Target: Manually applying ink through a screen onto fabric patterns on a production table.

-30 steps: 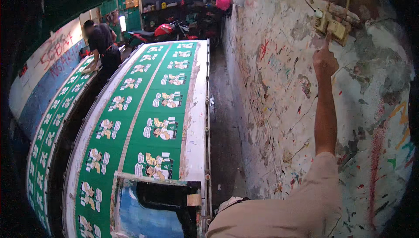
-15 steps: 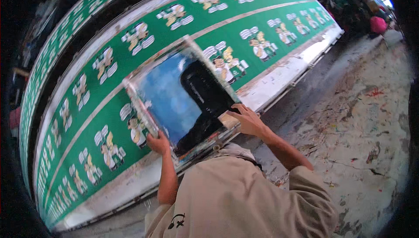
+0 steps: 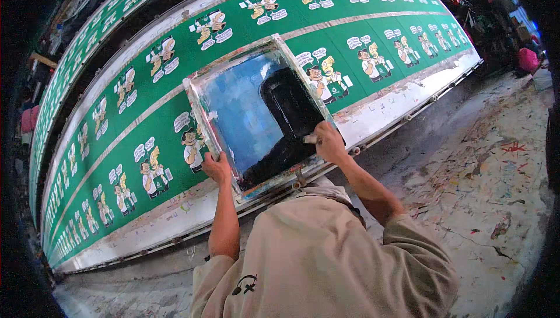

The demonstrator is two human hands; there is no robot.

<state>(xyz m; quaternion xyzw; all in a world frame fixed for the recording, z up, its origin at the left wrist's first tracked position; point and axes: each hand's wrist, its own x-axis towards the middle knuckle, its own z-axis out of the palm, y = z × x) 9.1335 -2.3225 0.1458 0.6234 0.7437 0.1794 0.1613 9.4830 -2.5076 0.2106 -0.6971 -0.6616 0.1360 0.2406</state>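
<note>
A screen-printing frame (image 3: pixel 300 74) lies tilted on a long table covered with green printed fabric (image 3: pixel 326 37). Its blue mesh (image 3: pixel 236 116) carries a broad band of black ink (image 3: pixel 286 111) along the right and near sides. My left hand (image 3: pixel 217 168) grips the frame's left rail near its lower corner, thumb up over the edge. Inside the near right corner, my right hand (image 3: pixel 329 143) is closed around what looks like a squeegee (image 3: pixel 310 139). Only its pale end shows; the rest is lost behind my fingers and against the black ink.
Repeated cartoon figures run in two rows along the fabric, split by a pale strip (image 3: pixel 153 108). A metal rail (image 3: pixel 402 118) with fittings follows the table's near edge. Beyond stands another green-covered table (image 3: pixel 87 41). Paint-stained concrete floor (image 3: pixel 461 201) lies to the right.
My right hand has shifted from the frame's near right edge inward over the black ink, fingers now curled. The left hand keeps its hold on the frame. The whole view has shifted slightly.
</note>
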